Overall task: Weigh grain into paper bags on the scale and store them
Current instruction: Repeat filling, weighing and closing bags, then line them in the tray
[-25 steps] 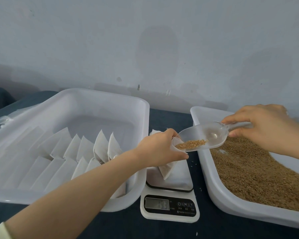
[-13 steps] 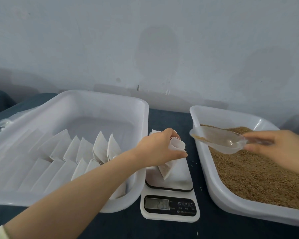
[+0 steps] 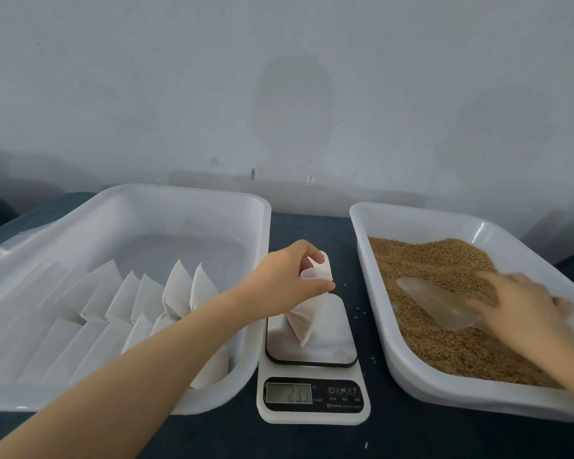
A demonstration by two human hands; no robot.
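Note:
A white paper bag [image 3: 304,321] stands on the digital scale [image 3: 312,400], whose display is lit. My left hand [image 3: 284,283] pinches the bag's folded top. The right white tray [image 3: 408,376] holds brown grain [image 3: 444,260]. A clear plastic scoop [image 3: 434,304] lies on the grain. My right hand [image 3: 524,306] is blurred over the scoop's handle end, and its fingers look spread. The handle itself is hidden under the hand.
The left white tray [image 3: 179,193] holds rows of several filled, folded white paper bags [image 3: 179,288]. A few loose grains lie on the dark table [image 3: 358,313] between scale and grain tray. A pale wall stands close behind.
My right hand tipped grain into the bag, swung the scoop back right and lowered it onto the grain. The scale reading rose. My left hand stayed on the bag's top.

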